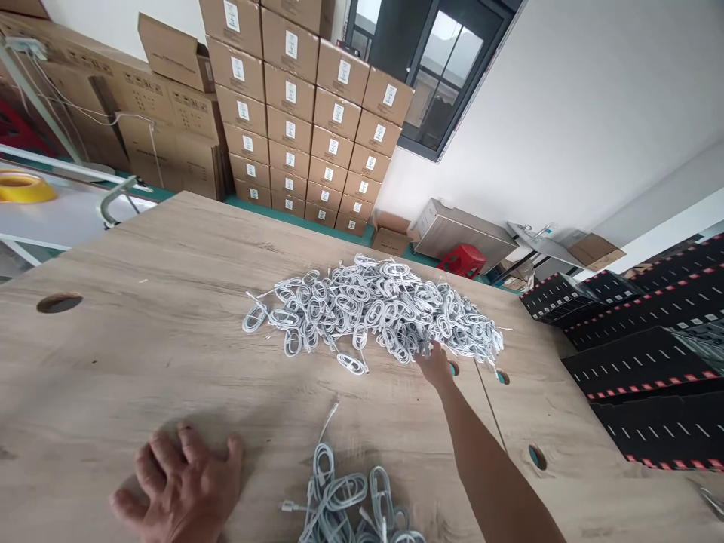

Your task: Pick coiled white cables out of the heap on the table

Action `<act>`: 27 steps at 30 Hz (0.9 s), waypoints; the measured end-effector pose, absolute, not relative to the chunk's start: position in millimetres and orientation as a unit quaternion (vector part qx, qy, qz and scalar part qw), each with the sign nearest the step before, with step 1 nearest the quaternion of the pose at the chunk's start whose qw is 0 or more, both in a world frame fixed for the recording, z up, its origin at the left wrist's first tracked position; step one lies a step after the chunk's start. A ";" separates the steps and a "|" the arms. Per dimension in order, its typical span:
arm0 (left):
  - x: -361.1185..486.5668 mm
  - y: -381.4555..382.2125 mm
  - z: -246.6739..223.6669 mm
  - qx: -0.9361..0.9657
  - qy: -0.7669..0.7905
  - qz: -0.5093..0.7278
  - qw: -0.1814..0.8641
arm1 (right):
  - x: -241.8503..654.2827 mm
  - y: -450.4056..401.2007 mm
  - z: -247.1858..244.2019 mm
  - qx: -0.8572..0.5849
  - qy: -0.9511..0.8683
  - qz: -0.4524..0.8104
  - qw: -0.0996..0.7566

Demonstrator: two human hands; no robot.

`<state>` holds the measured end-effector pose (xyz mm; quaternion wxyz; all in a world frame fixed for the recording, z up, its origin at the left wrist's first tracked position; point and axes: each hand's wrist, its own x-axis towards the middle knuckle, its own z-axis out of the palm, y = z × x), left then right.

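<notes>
A wide heap of white coiled cables (373, 302) is spread over the far part of the wooden table. At its near edge, my right hand (435, 366) reaches out with the arm stretched, its fingers closed on a coiled cable (424, 348); the fingertips are partly lost among the coils. My left hand (184, 483) lies palm down on the tabletop, fingers spread, holding nothing. Between my arms, close to my body, sits a smaller bunch of coiled cables (345, 498), cut off by the bottom of the view. One connector end sticks out from it toward the heap.
The wooden table (141, 324) has several round cable holes and a seam on the right. Black partitioned boxes (650, 362) line the right side. Stacked cartons (291, 113) stand behind, near a red stool (462, 260). Yellow tape (26, 187) lies on a side table at left.
</notes>
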<state>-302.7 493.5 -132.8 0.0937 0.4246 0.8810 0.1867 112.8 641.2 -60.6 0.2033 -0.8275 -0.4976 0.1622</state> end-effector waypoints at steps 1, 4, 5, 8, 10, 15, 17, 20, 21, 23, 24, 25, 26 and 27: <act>-302.9 493.2 -134.4 0.426 0.883 0.185 0.065 | 112.5 650.9 -67.2 -0.831 -0.486 0.171 0.208; -303.3 492.0 -139.7 0.432 0.883 0.184 0.006 | 112.4 654.0 -83.1 -0.819 -0.483 0.194 0.243; -303.3 491.9 -141.4 0.432 0.883 0.186 0.001 | 113.8 648.9 -86.6 -0.814 -0.481 0.201 0.255; -303.8 492.8 -145.0 0.423 0.887 0.187 0.001 | 121.6 627.3 -92.9 -0.798 -0.472 0.241 0.286; -303.9 493.9 -146.1 0.418 0.890 0.182 0.013 | 127.1 614.3 -95.7 -0.787 -0.468 0.275 0.295; -299.8 494.5 -142.2 0.412 0.893 0.178 0.018 | 127.0 617.2 -103.8 -0.786 -0.443 0.281 0.327; -296.8 493.7 -139.3 0.413 0.892 0.184 0.002 | 119.7 631.8 -107.9 -0.792 -0.433 0.268 0.336; -293.6 493.0 -136.2 0.412 0.893 0.180 -0.005 | 106.4 649.3 -111.9 -0.794 -0.430 0.272 0.333; -293.0 493.0 -135.6 0.411 0.894 0.176 -0.006 | 103.3 650.8 -111.8 -0.791 -0.432 0.280 0.330; -292.4 493.2 -134.9 0.410 0.896 0.169 -0.008 | 101.6 645.2 -107.9 -0.784 -0.435 0.300 0.326; -292.4 493.4 -134.7 0.410 0.897 0.168 -0.008 | 103.3 638.3 -104.2 -0.780 -0.436 0.310 0.326; -292.4 493.4 -134.5 0.408 0.898 0.168 -0.005 | 106.5 629.0 -99.5 -0.778 -0.435 0.315 0.326; -292.6 493.4 -134.3 0.407 0.898 0.168 -0.001 | 110.6 617.6 -94.0 -0.776 -0.432 0.320 0.330; -292.9 493.3 -134.1 0.405 0.898 0.171 0.004 | 115.0 604.5 -88.1 -0.773 -0.427 0.329 0.335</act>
